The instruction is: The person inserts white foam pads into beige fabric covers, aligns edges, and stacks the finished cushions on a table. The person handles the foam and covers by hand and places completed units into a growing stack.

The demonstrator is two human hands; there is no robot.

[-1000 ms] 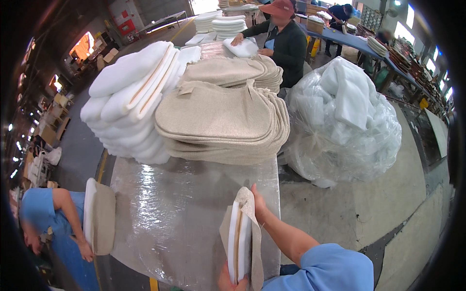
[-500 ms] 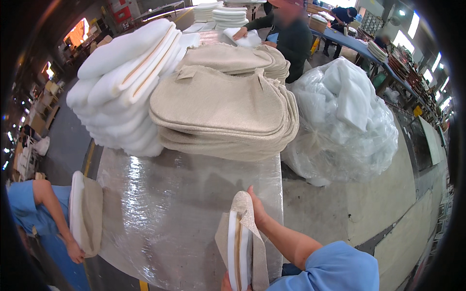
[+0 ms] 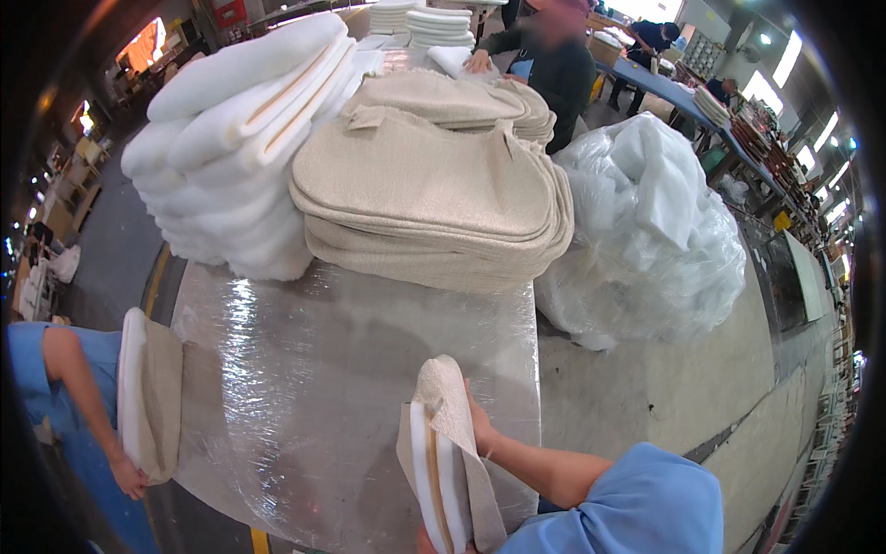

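Note:
A seat cushion [image 3: 434,471] stands on edge at the near side of the table, with white padding on both sides of a thin tan core. Its beige fabric cover [image 3: 445,392] is drawn over the far end and hangs open along both flanks. My right hand [image 3: 478,425] grips the cover and cushion from the right, near the far end; its fingertips are partly hidden behind the fabric. At the lower edge, a bit of my left hand [image 3: 425,539] shows, closed on the cushion's near end.
The plastic-wrapped table [image 3: 314,369] carries stacked beige covers [image 3: 425,189] and folded white padding [image 3: 240,138]. A big plastic bag [image 3: 646,240] of white stuffing stands right. Left, a person in blue [image 3: 83,388] holds another cushion [image 3: 148,397]. Someone in dark clothes [image 3: 558,83] works across the table.
The cushion and my right hand have shifted slightly left in view, with the cover's far end a little higher. The whole view has tilted slightly. The far person's hand has moved over the white padding.

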